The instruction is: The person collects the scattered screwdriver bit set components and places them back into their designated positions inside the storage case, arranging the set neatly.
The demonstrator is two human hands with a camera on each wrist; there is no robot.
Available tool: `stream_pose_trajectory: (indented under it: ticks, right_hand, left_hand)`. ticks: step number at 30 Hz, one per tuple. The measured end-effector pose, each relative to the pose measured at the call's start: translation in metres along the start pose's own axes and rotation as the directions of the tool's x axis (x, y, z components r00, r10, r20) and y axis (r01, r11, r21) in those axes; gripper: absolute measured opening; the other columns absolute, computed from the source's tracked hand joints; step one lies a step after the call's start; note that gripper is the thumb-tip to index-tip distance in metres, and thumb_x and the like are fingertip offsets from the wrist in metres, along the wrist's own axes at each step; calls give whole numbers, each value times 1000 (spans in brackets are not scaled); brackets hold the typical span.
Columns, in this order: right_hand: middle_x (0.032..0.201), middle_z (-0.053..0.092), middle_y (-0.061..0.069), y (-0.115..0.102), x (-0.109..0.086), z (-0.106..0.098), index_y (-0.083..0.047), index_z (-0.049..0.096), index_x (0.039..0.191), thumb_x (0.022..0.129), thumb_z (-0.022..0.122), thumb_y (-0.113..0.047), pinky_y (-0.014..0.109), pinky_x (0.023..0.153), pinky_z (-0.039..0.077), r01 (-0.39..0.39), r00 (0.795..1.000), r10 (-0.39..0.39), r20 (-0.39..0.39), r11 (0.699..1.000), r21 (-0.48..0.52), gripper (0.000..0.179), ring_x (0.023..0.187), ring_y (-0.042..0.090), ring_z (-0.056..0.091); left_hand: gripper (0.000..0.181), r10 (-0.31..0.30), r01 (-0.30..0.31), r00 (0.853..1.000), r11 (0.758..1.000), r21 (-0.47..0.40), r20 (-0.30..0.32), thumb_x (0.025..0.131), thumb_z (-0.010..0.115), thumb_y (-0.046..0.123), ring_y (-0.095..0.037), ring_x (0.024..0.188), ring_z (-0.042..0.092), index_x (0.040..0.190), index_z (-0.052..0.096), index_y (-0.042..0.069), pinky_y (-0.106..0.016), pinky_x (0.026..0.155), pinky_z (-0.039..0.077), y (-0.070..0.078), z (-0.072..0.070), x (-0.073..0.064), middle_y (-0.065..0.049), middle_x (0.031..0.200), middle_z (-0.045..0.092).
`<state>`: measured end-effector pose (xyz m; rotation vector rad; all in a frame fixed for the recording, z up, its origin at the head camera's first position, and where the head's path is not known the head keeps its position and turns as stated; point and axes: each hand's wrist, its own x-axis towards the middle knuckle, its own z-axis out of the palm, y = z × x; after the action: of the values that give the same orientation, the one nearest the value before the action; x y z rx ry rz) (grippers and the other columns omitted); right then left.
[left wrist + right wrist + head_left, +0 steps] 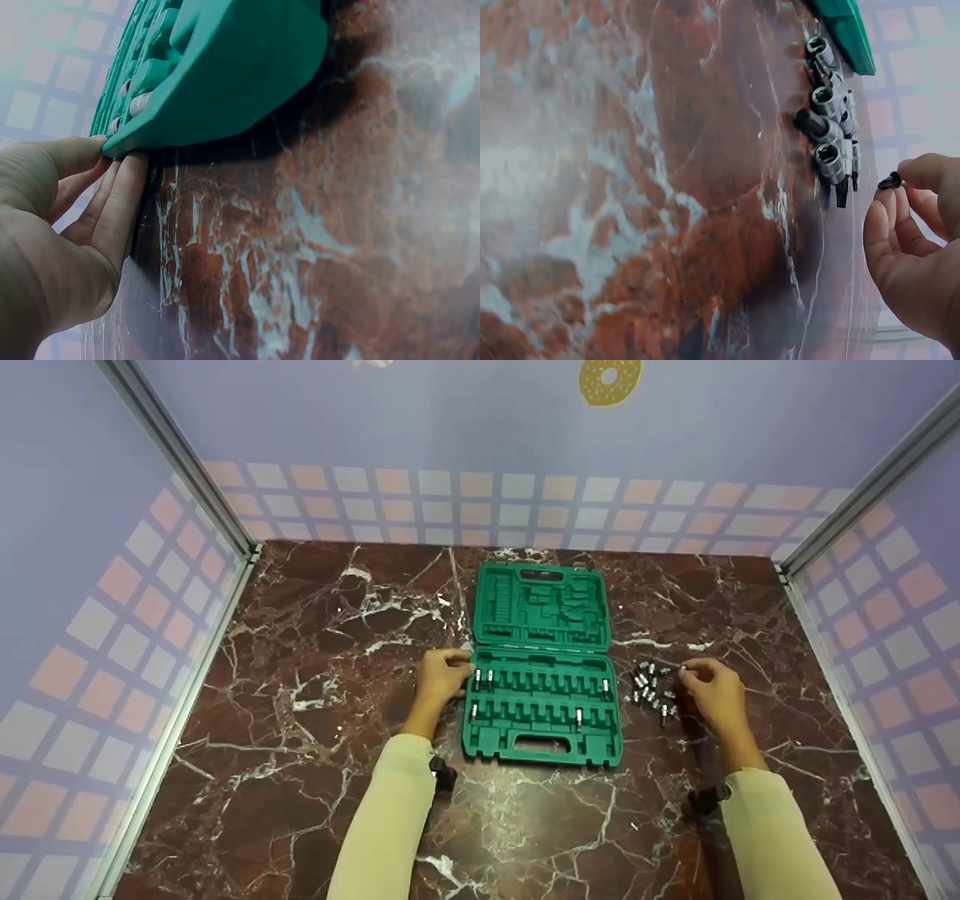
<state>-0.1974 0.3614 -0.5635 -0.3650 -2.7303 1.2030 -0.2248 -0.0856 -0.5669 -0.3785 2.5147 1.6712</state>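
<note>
A green plastic tool case (525, 745) lies open on the table, its molded lid (510, 600) folded back away from me. Several silver bit sockets (579, 718) sit in the slots of its lower half. At the case's left edge, my left hand (441, 679) pinches the rim between thumb and fingers, clearer in the left wrist view. To the right of the case lies a loose pile of bit sockets (829, 161). Beside that pile, my right hand (716, 690) holds a small bit socket (889, 181) between thumb and fingertips; its dark tip shows, while the fingers hide the rest.
The table (315, 802) has a dark red marble pattern with white veins. Purple walls with pink and white squares (457, 499) close in the back and both sides, with metal strips (180, 701) along the side edges.
</note>
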Motion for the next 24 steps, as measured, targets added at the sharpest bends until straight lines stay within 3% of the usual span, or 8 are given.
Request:
stream_pose_trajectory:
  ticks: [4, 9, 14, 19, 24]
  right_hand:
    - [94, 71, 2, -3, -1, 1, 5, 69, 120, 100, 69, -16, 17, 66, 57, -24, 998, 17, 56, 990, 140, 30, 71, 2, 64]
    - [89, 68, -10, -10, -2, 5, 13, 63, 122, 99, 68, -8, 18, 70, 60, -37, 995, 6, 101, 952, 305, 32, 75, 0, 64]
    - [88, 70, -6, -21, -3, 9, 7, 66, 117, 99, 68, -7, 21, 70, 60, -90, 986, 20, 165, 898, 430, 23, 77, 6, 66]
    - [89, 70, -4, -31, -7, 15, 4, 65, 119, 99, 69, -11, 23, 74, 60, -143, 971, 25, 238, 858, 494, 25, 81, 11, 68]
    - [89, 70, -7, -41, -11, 23, 8, 63, 123, 99, 70, -12, 24, 74, 59, -137, 961, -9, 278, 855, 500, 33, 83, 11, 68]
  left_hand:
    - [20, -1, 1, 1000, 1000, 1, -1, 92, 76, 12, -23, 84, 75, 111, 81, 14, -29, 57, 62, 1, 0, 0, -9, 106, 77]
    - [20, 4, -4, 1000, 1000, -5, -5, 92, 76, 10, -22, 82, 75, 111, 81, 13, -28, 57, 62, 1, 1, 0, -10, 105, 78]
    - [20, 9, -9, 1000, 1000, 4, -2, 93, 75, 11, -22, 83, 74, 112, 81, 13, -29, 57, 62, 1, 0, 0, -9, 106, 77]
    - [20, 14, -14, 1000, 1000, 6, -3, 92, 75, 11, -23, 83, 75, 111, 81, 13, -29, 56, 62, 1, 0, 0, -10, 105, 78]
    - [20, 5, -5, 1000, 1000, 2, 2, 92, 75, 11, -23, 83, 74, 112, 81, 14, -29, 57, 62, 1, -1, 0, -9, 106, 77]
